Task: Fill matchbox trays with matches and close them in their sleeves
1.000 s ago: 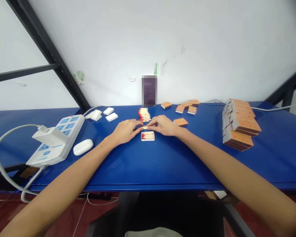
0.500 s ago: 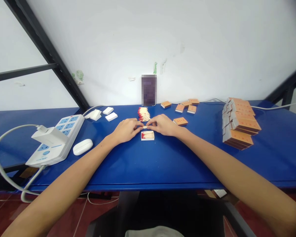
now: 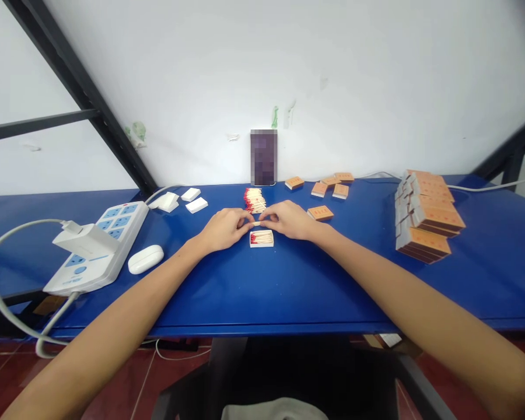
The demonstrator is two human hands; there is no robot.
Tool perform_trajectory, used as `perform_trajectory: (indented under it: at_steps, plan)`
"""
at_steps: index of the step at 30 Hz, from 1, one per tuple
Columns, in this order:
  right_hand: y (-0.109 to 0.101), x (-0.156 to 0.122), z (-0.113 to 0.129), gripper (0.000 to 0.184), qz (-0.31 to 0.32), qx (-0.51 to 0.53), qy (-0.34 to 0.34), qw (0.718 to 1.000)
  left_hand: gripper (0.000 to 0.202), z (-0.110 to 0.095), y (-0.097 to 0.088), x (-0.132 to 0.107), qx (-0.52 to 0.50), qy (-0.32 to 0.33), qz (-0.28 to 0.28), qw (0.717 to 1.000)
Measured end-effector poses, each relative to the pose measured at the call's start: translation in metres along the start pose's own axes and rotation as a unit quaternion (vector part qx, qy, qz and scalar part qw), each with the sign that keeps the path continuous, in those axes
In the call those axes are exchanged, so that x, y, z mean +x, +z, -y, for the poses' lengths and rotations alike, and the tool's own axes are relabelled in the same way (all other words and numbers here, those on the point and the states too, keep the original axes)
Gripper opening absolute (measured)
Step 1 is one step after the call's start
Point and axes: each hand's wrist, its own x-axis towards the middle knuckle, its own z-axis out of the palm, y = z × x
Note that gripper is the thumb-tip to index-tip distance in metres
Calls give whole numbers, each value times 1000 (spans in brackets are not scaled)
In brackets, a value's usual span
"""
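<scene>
My left hand [image 3: 228, 227] and my right hand [image 3: 287, 220] meet just behind an open matchbox tray [image 3: 261, 245]. Between their pinched fingertips is a small bunch of matches [image 3: 256, 224], held level, its ends covered by the fingers. Inside the white tray lie several matches [image 3: 262, 237] with red heads to the left. Behind my fingers a loose pile of red-headed matches [image 3: 254, 200] rests on the blue table [image 3: 262, 291].
Several orange matchboxes [image 3: 320, 213] lie behind my right hand, and a tall stack of them [image 3: 426, 210] stands at the right. White trays [image 3: 196, 205], a white rounded case [image 3: 146, 259] and a power strip [image 3: 100, 245] are at the left. A pixelated dark panel [image 3: 263, 157] leans on the wall.
Both hands keep their pinch on the matches in almost the same place. The whole view has shifted very slightly.
</scene>
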Motion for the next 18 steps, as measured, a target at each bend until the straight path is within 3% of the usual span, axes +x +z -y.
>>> perform_trajectory:
  at_steps: [8, 18]
  plan:
    - [-1, 0, 7, 22, 14, -55, -13, 998, 26, -2, 0, 0, -5, -21, 27, 999]
    - [-5, -2, 16, 25, 73, -152, 4, 986, 37, 0, 5, 2, 70, -35, 47, 996]
